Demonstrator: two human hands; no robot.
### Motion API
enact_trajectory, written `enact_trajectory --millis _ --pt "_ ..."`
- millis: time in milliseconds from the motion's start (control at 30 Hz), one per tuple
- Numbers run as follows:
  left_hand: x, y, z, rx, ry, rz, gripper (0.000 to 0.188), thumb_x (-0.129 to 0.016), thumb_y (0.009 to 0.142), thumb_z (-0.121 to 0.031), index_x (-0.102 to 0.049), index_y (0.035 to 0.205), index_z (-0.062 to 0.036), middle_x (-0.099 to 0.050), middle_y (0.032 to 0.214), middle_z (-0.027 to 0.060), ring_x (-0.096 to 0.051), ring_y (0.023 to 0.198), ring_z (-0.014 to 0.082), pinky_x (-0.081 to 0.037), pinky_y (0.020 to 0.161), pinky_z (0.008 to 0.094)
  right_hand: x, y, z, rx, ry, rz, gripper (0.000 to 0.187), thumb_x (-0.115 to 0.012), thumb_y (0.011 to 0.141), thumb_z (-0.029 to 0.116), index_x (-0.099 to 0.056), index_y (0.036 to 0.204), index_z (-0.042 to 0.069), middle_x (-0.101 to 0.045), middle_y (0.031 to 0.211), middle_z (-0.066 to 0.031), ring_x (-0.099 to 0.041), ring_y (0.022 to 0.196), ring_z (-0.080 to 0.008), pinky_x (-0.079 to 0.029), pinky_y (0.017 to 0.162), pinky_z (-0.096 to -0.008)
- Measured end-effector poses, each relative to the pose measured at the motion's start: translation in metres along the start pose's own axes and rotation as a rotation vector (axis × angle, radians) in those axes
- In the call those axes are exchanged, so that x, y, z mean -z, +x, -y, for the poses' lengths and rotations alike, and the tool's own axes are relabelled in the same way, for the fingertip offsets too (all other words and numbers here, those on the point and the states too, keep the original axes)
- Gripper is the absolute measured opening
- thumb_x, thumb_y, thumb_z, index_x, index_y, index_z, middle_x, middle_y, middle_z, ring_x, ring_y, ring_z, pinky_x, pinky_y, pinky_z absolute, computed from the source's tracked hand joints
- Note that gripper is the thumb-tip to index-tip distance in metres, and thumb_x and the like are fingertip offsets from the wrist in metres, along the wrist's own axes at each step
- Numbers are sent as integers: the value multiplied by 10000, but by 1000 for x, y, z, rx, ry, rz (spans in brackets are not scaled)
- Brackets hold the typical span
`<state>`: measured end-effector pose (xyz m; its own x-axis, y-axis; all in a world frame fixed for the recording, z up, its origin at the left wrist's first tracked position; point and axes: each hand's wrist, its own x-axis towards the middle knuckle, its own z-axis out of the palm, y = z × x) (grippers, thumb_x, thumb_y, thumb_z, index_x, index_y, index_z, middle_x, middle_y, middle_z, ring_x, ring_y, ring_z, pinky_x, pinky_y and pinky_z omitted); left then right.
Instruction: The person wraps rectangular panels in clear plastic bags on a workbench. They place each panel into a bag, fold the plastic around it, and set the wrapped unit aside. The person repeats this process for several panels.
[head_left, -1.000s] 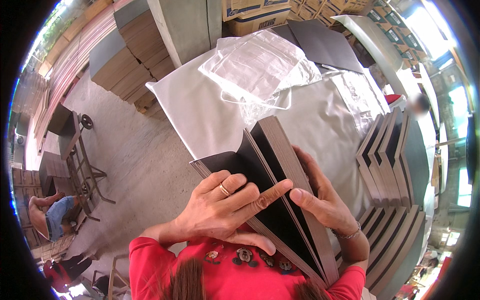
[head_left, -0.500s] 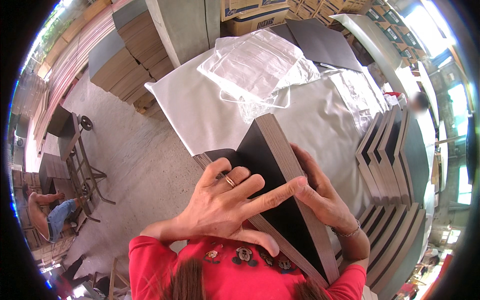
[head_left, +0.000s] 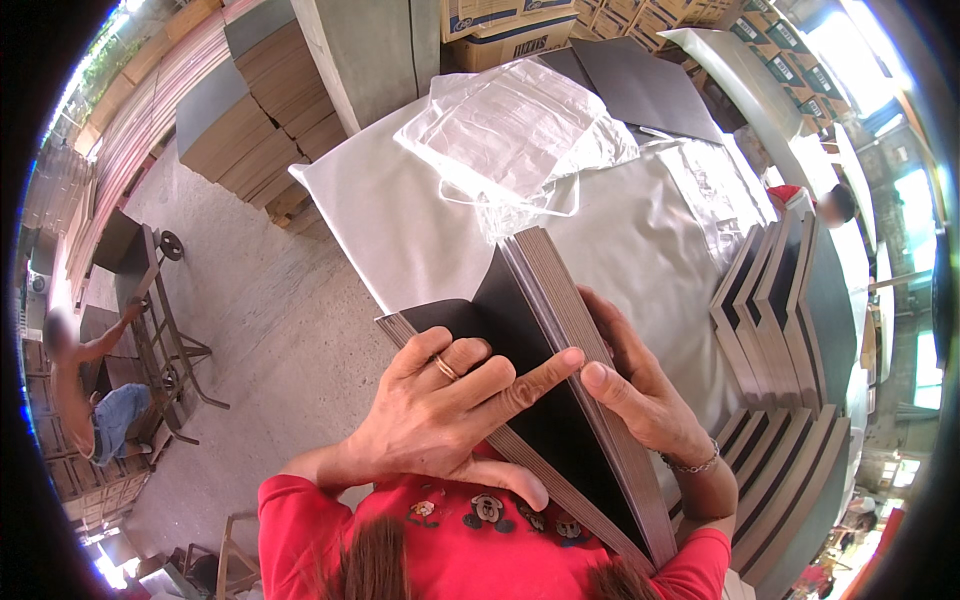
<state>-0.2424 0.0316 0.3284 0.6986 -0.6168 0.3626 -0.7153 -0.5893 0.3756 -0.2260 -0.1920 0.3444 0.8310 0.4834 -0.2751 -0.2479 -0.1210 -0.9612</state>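
A thick stack of black-faced boards [head_left: 550, 290] with grey-brown layered edges stands in front of my chest, parted into a V. Its left part [head_left: 396, 327] leans toward my left forearm, and a black face [head_left: 565, 440] shows in the gap. My right hand [head_left: 645, 385] grips the right part from its outer side, thumb on the edges. Across the gap reaches my left hand [head_left: 435, 405], index finger stretched to the board edges near my right thumb. Its thumb is spread, and the other fingers are loosely bent with nothing visible in them.
Clear plastic sheeting [head_left: 520, 130] lies on the pale-covered table [head_left: 400, 220]. More boards [head_left: 780, 300] stand in stacks at right, with dark panels [head_left: 645, 85] at the back. Left are a metal cart [head_left: 165, 320], piled boards [head_left: 230, 130] and a person [head_left: 85, 390]; another person [head_left: 835, 205] is far right.
My left index finger has shifted slightly left along with some board edges, and a narrow split now shows in the right part. At left, the other person has risen and reaches to the cart.
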Motion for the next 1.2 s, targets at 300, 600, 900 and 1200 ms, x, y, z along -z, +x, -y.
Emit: enact_trajectory --millis 300,600,900,1200 --pt "2 -5 1 8 -14 -10 933 -513 632 -767 -553 1311 -128 -364 764 6 -428 757 160 -345 776 310 -3 0 -1 0 -7 -17 716 -541 938 378 -190 1453 26 -401 1334 -216 -386 1268 -242 -353 1028 -363" --pt "-1 -10 2 5 -13 -43 909 -519 627 -758 -577 1288 -138 -388 763 -1 -445 766 154 -348 771 301 -5 0 1 -14 23 -14 714 -564 930 355 -196 1454 39 -390 1351 -213 -381 1273 -237 -355 1026 -362" --pt "0 -7 1 1 13 -55 916 -522 584 -758 -603 1255 -139 -384 746 -8 -441 746 155 -342 743 304 -3 1 -1 -3 10 -8 709 -584 922 325 -210 1447 28 -350 1391 -167 -338 1309 -249 -359 1023 -369" --pt "-6 -8 3 -22 -12 -128 944 -541 519 -765 -634 1202 -120 -402 769 -5 -445 742 162 -344 740 316 -3 2 -1 -23 56 13 711 -594 917 321 -217 1442 26 -304 1427 -134 -290 1338 -253 -332 1047 -378"
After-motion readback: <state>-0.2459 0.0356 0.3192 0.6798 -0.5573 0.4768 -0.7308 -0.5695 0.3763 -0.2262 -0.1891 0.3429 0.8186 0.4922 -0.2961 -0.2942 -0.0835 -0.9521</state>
